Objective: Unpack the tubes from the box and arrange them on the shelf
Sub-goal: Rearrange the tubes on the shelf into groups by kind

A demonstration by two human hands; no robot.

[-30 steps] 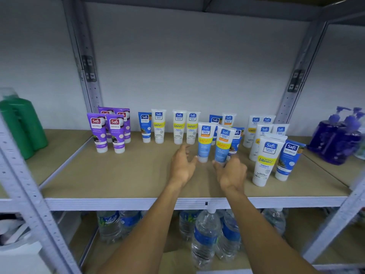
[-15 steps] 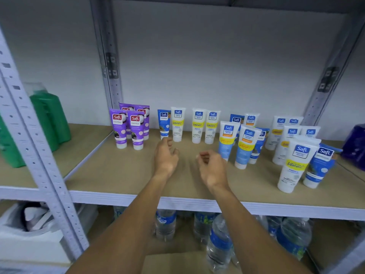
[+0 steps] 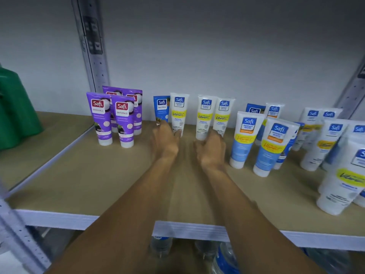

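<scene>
Many Safi tubes stand cap-down on the beige shelf [image 3: 94,184]. Purple tubes [image 3: 122,123] are grouped at the left. Beside them stand a blue tube [image 3: 161,107] and a white Vitamin C tube [image 3: 179,111], then two more white tubes [image 3: 205,115]. Blue-and-white tubes [image 3: 245,139] and other white ones [image 3: 324,143] fill the right. My left hand [image 3: 166,139] reaches to the caps of the blue tube and the first white tube, fingers spread and blurred. My right hand [image 3: 212,149] hovers loosely curled at the caps of the two white tubes. No box is in view.
Green bottles [image 3: 15,107] stand on the neighbouring shelf at the left, past a grey upright post [image 3: 92,46]. Water bottles [image 3: 223,260] sit on the level below. The shelf's white front edge [image 3: 59,219] runs under my forearms. A large white tube [image 3: 343,182] leans at the right edge.
Both hands have moved left and further back along the shelf, from the blue-and-white tubes to the back row of white tubes. My view has shifted left and closer.
</scene>
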